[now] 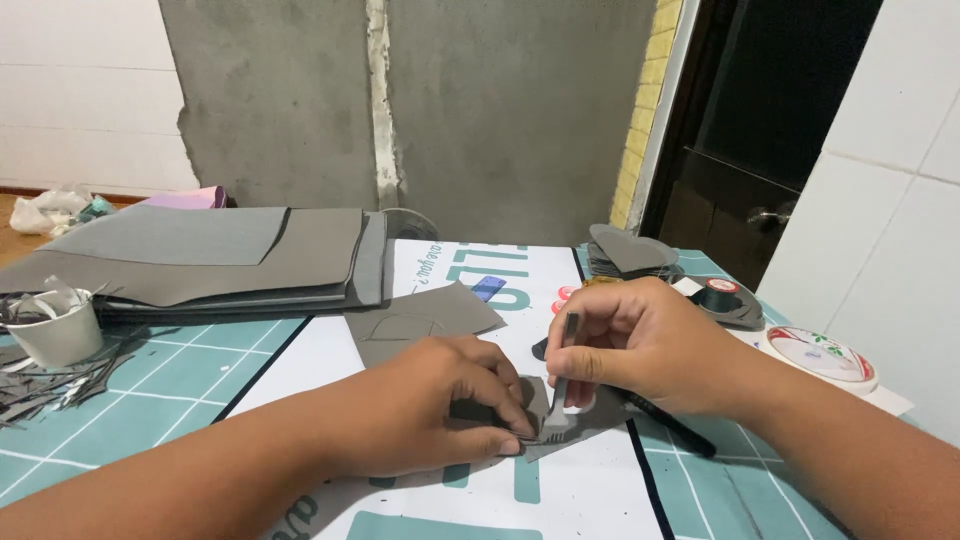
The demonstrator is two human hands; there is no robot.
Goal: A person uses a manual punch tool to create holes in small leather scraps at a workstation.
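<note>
Pinning the small grey cut piece (530, 410) flat against the white printed sheet (440, 290) is the job of my left hand (440, 415): its fingers are curled down and pressed together on top of the piece, so the material cannot slide while the blade works along its edge. My right hand (630, 345) is closed around a slim grey craft knife (562, 385), held almost upright like a pen, the tip meeting the piece just beside my left fingertips. That steep angle lets the point bite at the edge of the piece. Both forearms come in low from the near edge of the sheet, wrists close to its surface for steadiness, and the hands nearly touch over the piece.

A black pen (670, 425) lies on the sheet under my right wrist, within reach. Beyond my hands on the same sheet sits a larger grey offcut (420, 320) with a traced outline. Left of the sheet are stacked grey sheets (210, 255) and a white cup (60, 335) of scraps; right of it, a pile of cut grey shapes (630, 255) and a tape roll (820, 358).
</note>
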